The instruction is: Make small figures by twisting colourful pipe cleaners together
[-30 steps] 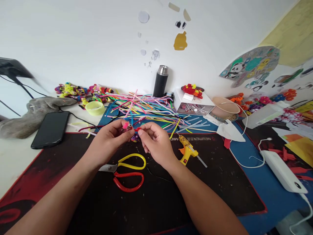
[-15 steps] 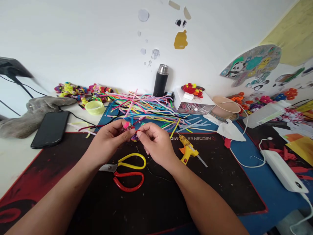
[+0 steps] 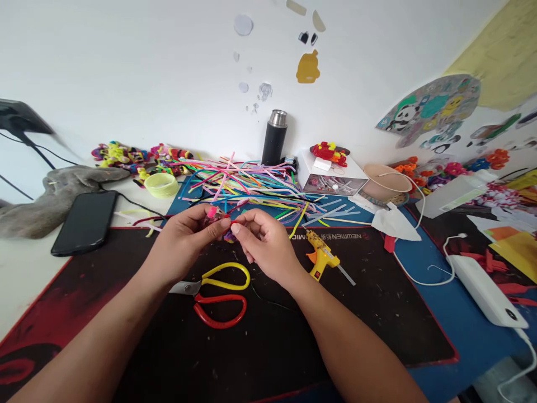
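Note:
My left hand (image 3: 187, 238) is closed in a pinch around a small pipe-cleaner figure (image 3: 229, 237); pink, red and purple parts show, and the fingers hide most of it. Beside it, thumb to thumb, my right hand (image 3: 262, 240) pinches a red bit of the same figure. Both hands hover over the dark desk mat (image 3: 268, 347). Scissors (image 3: 220, 299) with one yellow and one red handle lie below the hands, their blades partly under my left forearm. Right of my right hand lies a yellow glue gun (image 3: 322, 254) with a clear stick in its back.
A pile of coloured pipe cleaners (image 3: 251, 182) spreads behind the hands, with a black thermos (image 3: 274, 137) and a white drawer box (image 3: 331, 176) beyond. A phone (image 3: 84, 224) and yellow-green coil (image 3: 161, 185) are left. At right are a beige bowl (image 3: 388, 184) and white power bank (image 3: 486, 291).
Both hands keep their pinch on the figure. My fingertips have shifted slightly left and turned the red part a little; the view has also moved slightly.

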The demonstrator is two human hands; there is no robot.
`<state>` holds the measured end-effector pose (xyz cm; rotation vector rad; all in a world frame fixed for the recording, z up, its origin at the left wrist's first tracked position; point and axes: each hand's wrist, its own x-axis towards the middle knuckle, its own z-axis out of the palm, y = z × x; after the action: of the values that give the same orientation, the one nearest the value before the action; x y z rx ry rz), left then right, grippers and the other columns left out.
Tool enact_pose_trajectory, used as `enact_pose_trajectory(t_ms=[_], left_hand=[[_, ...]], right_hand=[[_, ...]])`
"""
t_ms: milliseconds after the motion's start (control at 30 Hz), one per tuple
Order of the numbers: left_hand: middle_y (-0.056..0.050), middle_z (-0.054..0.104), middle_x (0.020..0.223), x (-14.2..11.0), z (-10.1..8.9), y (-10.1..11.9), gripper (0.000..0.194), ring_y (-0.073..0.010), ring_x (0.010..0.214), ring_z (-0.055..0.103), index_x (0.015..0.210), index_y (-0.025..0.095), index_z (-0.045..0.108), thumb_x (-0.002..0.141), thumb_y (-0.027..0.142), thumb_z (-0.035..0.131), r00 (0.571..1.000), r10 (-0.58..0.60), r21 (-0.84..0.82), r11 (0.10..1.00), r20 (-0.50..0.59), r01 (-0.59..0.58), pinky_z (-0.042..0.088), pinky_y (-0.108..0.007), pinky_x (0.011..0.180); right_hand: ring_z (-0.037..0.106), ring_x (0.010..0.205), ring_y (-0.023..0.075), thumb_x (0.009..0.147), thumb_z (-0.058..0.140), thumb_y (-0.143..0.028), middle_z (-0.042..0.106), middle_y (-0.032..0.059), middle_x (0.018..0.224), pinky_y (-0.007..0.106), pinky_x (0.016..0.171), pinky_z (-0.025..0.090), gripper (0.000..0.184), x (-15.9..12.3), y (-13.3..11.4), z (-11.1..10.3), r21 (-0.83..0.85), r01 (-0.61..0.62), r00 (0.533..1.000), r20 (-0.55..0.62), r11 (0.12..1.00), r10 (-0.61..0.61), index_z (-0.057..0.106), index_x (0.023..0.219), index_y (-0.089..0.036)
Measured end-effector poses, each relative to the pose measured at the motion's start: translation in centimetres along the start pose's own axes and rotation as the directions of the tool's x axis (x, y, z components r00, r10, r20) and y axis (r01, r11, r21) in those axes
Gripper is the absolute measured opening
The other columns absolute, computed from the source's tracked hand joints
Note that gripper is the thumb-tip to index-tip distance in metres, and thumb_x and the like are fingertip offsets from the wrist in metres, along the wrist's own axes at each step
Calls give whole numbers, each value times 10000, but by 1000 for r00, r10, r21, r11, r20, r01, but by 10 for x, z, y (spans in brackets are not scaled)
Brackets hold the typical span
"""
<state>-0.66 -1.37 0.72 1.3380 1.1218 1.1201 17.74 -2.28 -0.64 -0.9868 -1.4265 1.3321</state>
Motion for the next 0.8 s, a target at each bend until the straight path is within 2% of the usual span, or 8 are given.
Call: enact_pose_trajectory(t_ms=[100,267,500,800], left_hand=[[46,488,678,0,2,-4,399,-102,571,387,766,203,608,812,486,885,998,-53,-119,991,16,54,300,-226,504],[45,506,700,-1,2,-5,358,-90,572,387,815,197,643,824,460,886,996,-67,-156,985,53,74,298,-205,501],[34,573,753,-1,-2,-3,284,-112,642,487,851,206,672,866,428,849,998,-16,-59,998,59,20,401,-218,584],[14,624,760,-2,0,0,321,-145,646,553,846,213,681,830,491,841,999,5,48,999,46,-7,455,-254,607]], right_hand=[[506,476,101,967,709,-385,567,-73,627,221,442,406,177,0,0,1,58,-5,1000,3,998,5,625,986,-230],[513,466,92,971,703,-370,573,-70,629,212,433,415,162,0,0,2,52,6,1000,-20,999,-5,634,957,-224],[498,455,86,960,715,-415,563,-75,625,215,436,401,212,1,-2,2,46,1,999,-39,999,1,632,953,-220],[470,427,95,948,677,-385,510,-89,568,235,436,353,170,0,-6,2,-18,34,997,-65,999,-35,623,905,-229]])
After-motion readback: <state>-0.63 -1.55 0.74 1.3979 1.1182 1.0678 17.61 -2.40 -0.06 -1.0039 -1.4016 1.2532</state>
